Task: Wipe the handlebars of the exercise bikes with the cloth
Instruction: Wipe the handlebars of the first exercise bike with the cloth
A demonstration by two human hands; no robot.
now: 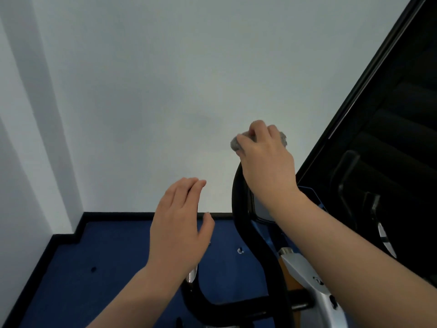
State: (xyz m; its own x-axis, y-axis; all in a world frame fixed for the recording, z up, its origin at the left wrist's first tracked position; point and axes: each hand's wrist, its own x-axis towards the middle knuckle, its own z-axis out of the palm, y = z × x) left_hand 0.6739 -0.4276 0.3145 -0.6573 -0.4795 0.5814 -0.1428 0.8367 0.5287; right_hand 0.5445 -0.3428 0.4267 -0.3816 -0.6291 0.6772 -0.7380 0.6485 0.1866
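two hands up in front of a white wall. right hand has fingers curled around a grey cloth, bunched on top of the black handlebar at its upper end. left hand hovers with straight relaxed fingers, holding nothing, left of the bar. silver bike frame below, blue carpet on floor, dark window frame at right.

A white wall is seen ahead. Blue carpet is edged by black skirting. A dark window is seen at right.
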